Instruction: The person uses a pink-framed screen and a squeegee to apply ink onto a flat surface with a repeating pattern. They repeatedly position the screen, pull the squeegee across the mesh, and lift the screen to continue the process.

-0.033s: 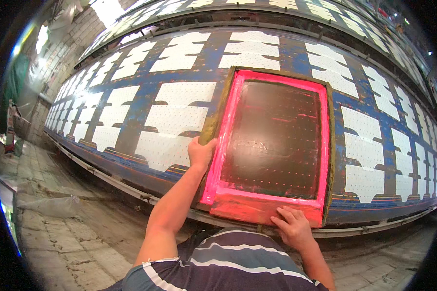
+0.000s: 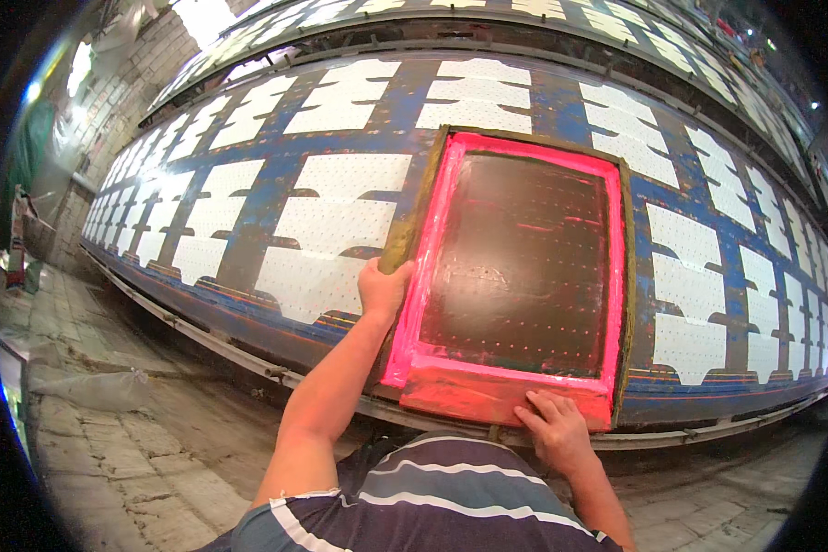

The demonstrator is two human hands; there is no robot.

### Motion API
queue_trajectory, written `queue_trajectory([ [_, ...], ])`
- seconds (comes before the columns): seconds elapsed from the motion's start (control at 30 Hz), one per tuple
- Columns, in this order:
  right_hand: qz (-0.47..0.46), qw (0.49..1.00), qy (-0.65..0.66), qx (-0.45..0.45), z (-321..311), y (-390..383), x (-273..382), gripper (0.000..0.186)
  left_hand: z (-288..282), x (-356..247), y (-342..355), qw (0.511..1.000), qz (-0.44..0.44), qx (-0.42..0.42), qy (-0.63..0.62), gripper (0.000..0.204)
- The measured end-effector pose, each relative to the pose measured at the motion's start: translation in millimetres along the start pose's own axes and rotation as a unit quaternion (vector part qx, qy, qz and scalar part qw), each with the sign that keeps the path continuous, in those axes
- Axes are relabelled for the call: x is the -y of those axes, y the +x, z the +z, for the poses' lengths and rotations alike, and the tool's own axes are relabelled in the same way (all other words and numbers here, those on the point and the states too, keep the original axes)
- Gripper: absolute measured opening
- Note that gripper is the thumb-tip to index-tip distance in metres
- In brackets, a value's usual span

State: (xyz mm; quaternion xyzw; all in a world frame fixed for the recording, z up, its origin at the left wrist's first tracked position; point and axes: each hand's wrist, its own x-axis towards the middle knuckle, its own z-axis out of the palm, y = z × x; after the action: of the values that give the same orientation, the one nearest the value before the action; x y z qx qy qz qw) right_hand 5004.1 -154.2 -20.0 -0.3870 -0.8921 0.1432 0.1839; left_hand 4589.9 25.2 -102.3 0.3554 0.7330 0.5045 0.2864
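Note:
A screen-printing frame (image 2: 524,267) with a dark mesh and a bright pink border lies over the long printing table (image 2: 276,152). My left hand (image 2: 383,289) is closed around the frame's left side rail. At the near right corner, my right hand (image 2: 554,425) holds the pink-smeared near edge, its fingers lying over the top. Whatever fabric is under the mesh is mostly hidden. Beside the frame lie white cut fabric pieces (image 2: 336,216) with small printed dots, and more white pieces (image 2: 688,285) are on its right.
Rows of white pieces continue along the table both ways. A metal rail (image 2: 276,373) runs along its near edge. Behind it stands another long table (image 2: 359,26) with pale pieces. A brick wall (image 2: 152,60) and green cloth (image 2: 37,138) are at left; paved floor (image 2: 110,451) lies below.

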Motion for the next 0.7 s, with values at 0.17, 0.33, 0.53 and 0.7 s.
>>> queue_trajectory([
  [0.17, 0.018, 0.998, -0.045, -0.035, -1, 32, 13, 0.045, 0, -19, 1, 0.998, 0.032, -0.017, 0.045, 0.050],
  [0.33, 0.055, 0.994, -0.095, 0.023, 13, 78, 25, 0.046, 2, -20, -1, 0.999, 0.035, -0.018, 0.018, 0.052],
  [0.53, 0.111, 0.986, -0.099, 0.076, -7, 77, 32, 0.048, 10, 1, 12, 0.993, 0.108, -0.035, 0.024, 0.048],
  [0.7, 0.151, 0.976, -0.117, 0.105, 13, 55, 54, 0.051, 7, -1, 13, 0.995, 0.094, -0.013, 0.010, 0.048],
])
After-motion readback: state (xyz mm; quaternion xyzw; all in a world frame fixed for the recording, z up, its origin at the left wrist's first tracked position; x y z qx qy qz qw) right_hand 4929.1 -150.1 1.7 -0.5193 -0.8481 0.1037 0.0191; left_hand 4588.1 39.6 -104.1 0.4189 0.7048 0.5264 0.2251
